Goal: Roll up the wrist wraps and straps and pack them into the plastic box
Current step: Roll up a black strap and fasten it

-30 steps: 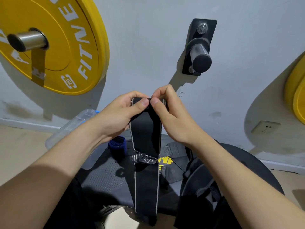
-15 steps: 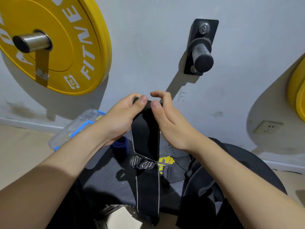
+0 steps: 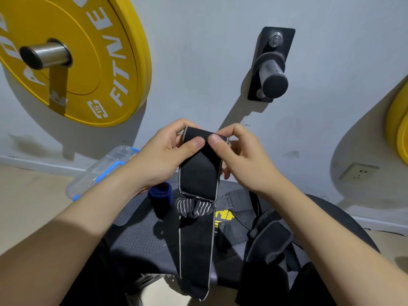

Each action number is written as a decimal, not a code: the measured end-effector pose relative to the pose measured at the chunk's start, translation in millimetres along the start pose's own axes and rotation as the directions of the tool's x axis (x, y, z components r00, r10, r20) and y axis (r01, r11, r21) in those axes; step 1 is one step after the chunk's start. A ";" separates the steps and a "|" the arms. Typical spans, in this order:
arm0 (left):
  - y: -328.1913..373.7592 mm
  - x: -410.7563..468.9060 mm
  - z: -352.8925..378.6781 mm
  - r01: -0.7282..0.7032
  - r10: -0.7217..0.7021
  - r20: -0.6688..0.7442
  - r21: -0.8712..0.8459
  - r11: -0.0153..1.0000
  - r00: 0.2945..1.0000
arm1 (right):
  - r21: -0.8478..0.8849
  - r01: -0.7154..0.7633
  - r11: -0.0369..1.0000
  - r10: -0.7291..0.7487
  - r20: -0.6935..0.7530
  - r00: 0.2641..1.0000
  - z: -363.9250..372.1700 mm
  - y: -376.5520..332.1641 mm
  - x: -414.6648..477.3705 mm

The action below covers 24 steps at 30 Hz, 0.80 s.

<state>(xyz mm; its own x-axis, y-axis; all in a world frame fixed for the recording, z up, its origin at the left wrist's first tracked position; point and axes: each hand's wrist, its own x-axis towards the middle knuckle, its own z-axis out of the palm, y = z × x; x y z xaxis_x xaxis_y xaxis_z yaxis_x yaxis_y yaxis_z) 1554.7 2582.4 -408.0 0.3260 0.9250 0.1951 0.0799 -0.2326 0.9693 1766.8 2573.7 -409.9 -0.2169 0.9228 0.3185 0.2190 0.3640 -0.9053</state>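
Two hands curling the top end of a black wrist wrap

At frame centre, left hand [image 3: 163, 155] and right hand [image 3: 240, 157] pinch the black wrap [image 3: 198, 173]; its length hangs down; plastic box [image 3: 99, 171] lies lower left.

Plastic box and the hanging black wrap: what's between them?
Head view: a rolled blue wrap lies between the plastic box and the black wrap. The left hand, pinching the black wrap's top end, crosses above that gap.

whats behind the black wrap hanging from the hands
Past its left edge shows a rolled blue wrap, past its right grey fabric with yellow print, on a dark mat. Anything straight behind the black wrist wrap is covered.
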 end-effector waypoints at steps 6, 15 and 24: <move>-0.2 -2.3 6.5 -0.016 0.023 -0.045 0.134 0.991 0.999 | 0.085 0.044 0.995 -0.049 0.054 0.997 -1.0 0.7 -1.7; -4.4 -2.2 3.3 -0.042 0.046 -0.024 0.149 0.988 0.999 | 0.138 -0.008 0.990 0.013 -0.034 0.999 -0.5 -3.0 -1.3; 0.4 -4.5 1.4 0.042 -0.043 0.029 0.020 0.999 0.999 | 0.196 -0.093 0.976 0.101 -0.027 0.995 -4.7 -5.2 -2.2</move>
<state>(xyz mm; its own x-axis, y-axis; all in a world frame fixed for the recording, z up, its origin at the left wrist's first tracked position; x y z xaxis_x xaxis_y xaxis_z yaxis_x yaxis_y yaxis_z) 1554.6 2577.6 -408.7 0.3491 0.9252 0.1488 0.1123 -0.1990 0.9736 1770.6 2570.4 -404.5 -0.1679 0.9578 0.2334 0.0477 0.2444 -0.9685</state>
